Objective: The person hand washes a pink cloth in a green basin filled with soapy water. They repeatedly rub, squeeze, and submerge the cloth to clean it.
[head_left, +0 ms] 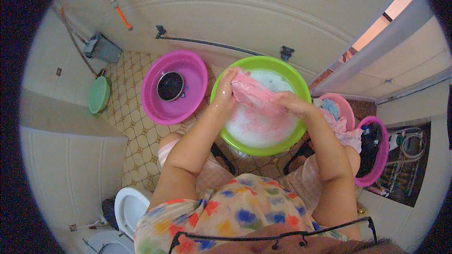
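Both forearms reach forward from the body with elbows bent, converging over the green basin [264,151]. The left hand [227,87] is closed on one end of the pink cloth [253,92], up near the basin's far left rim; the right hand [295,104] grips the other end from the right, slightly lower, its fingers partly hidden in the folds. The cloth is stretched between them above the suds [249,132], inside the basin; where its lower edge meets the foam is hard to tell.

The round rim surrounds the work closely. Left of it, just beside, sits the purple basin [172,115], holding a dark round bowl [170,86]; patterned floor [140,153] shows farther left. Beyond the rim rises the pale wall [282,11] with a thin dark pipe [202,42]. On the right, the pink basin [347,108] and magenta basin [385,148] crowd near the leg.

The cloth is wet, soft and wrinkled, the foam white and frothy, the basins smooth and glossy.
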The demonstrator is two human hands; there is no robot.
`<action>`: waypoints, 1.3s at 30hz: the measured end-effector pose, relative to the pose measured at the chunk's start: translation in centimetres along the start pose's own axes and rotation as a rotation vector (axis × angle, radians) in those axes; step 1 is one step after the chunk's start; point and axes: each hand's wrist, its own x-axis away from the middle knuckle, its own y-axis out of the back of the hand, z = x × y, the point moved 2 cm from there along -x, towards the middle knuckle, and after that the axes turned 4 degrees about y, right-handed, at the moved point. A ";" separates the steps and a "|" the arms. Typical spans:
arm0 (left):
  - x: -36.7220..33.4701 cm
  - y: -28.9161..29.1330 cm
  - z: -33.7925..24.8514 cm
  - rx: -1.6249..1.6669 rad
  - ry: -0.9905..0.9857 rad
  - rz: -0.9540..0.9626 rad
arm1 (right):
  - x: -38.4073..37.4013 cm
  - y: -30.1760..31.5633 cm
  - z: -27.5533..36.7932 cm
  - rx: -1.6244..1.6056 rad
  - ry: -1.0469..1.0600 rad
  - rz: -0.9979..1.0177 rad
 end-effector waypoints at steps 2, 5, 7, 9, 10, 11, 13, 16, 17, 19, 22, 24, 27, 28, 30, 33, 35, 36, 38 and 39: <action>-1.1 2.4 0.4 0.033 -0.026 -0.124 | 0.4 -0.1 1.4 -0.056 0.088 -0.068; -2.9 6.0 2.6 -0.264 -0.051 -0.271 | -0.2 0.4 3.1 -0.109 0.176 -0.402; -3.8 7.2 5.4 -0.533 -0.100 -0.267 | -1.8 1.3 1.1 0.297 0.078 -0.616; -4.1 6.2 7.4 -0.751 -0.080 -0.212 | -3.5 0.9 -2.9 0.514 0.340 -0.651; -4.0 5.6 8.0 -0.833 -0.041 -0.176 | -3.9 0.4 -4.0 0.622 0.472 -0.656; -3.7 6.0 8.0 -0.913 -0.009 -0.159 | -4.1 -1.2 -3.1 0.646 0.382 -0.576; -4.0 6.8 8.4 -0.835 0.101 -0.155 | -3.8 -3.8 -1.6 0.695 0.200 -0.430; -3.7 5.7 7.2 -0.550 0.182 -0.135 | -5.6 -3.9 -3.5 0.797 0.036 -0.079; -3.2 5.0 6.5 -0.426 0.195 -0.131 | -5.9 -4.0 -3.4 0.846 -0.002 -0.014; -5.0 9.0 8.5 -0.441 0.049 -0.249 | -6.2 -3.8 -2.2 1.009 -0.022 -0.046; -5.4 7.9 10.0 -0.371 0.002 -0.294 | -6.1 -2.9 -3.0 0.503 0.128 -0.657; -4.8 4.3 10.1 -0.271 0.067 -0.195 | -7.3 -2.4 -6.6 0.209 0.219 -0.642; -3.2 2.3 8.3 -0.053 0.225 -0.064 | -6.9 -5.8 -4.2 0.190 0.147 -0.523; -2.5 2.1 7.3 0.033 0.309 -0.053 | -5.6 -7.8 -1.6 0.257 0.091 -0.470; -3.6 4.1 7.9 0.277 0.461 0.132 | -3.1 -10.8 2.9 0.435 0.315 -0.430; -4.4 4.4 8.5 0.120 0.468 0.172 | -2.1 -11.5 3.0 0.781 0.494 -0.331; -3.8 3.6 8.6 0.049 0.441 0.156 | -2.1 -11.3 2.3 0.959 0.532 -0.276; -3.3 3.0 9.0 0.048 0.421 0.138 | -2.0 -11.0 2.0 1.009 0.536 -0.267; -2.2 1.8 9.6 0.062 0.362 0.084 | -1.8 -10.0 2.7 0.989 0.453 -0.308; -1.6 1.3 9.8 0.068 0.329 0.046 | -1.9 -9.1 3.6 0.915 0.369 -0.353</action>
